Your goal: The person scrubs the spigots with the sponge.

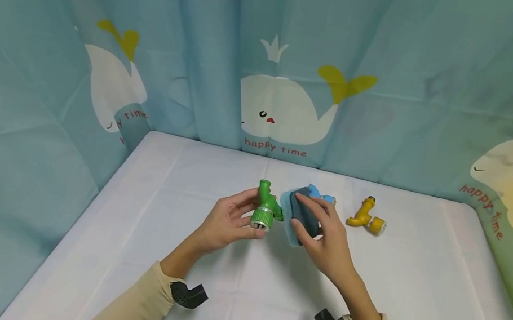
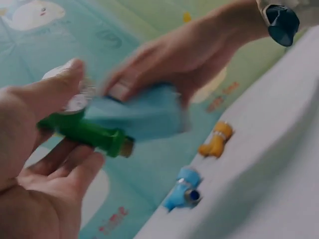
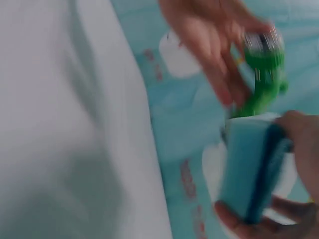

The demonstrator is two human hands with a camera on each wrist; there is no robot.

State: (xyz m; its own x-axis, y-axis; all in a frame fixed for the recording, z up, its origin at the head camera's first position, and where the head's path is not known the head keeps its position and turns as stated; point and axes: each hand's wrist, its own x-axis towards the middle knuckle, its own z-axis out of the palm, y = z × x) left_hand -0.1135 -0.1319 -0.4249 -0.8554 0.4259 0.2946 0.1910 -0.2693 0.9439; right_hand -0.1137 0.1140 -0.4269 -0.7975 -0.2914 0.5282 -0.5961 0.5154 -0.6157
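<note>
My left hand (image 1: pixel 224 222) grips a green water tap (image 1: pixel 269 203) with a ribbed knob, holding it above the table. In my right hand (image 1: pixel 333 243) is a two-layer sponge (image 1: pixel 300 216), light blue on one side and dark blue on the other, pinched between thumb and fingers. The right wrist view shows the sponge (image 3: pixel 244 164) right against one end of the green tap (image 3: pixel 264 69); whether they touch is hard to tell. Behind the sponge, partly hidden in the head view, lies a blue tap (image 2: pixel 183 191). A yellow tap (image 1: pixel 365 216) lies farther right.
A white-covered table (image 1: pixel 167 196) lies under both hands. Blue-green curtains (image 1: pixel 197 29) printed with whales hang along its back and sides. Each wrist wears a black device (image 1: pixel 188 295). Both wrist views are somewhat blurred.
</note>
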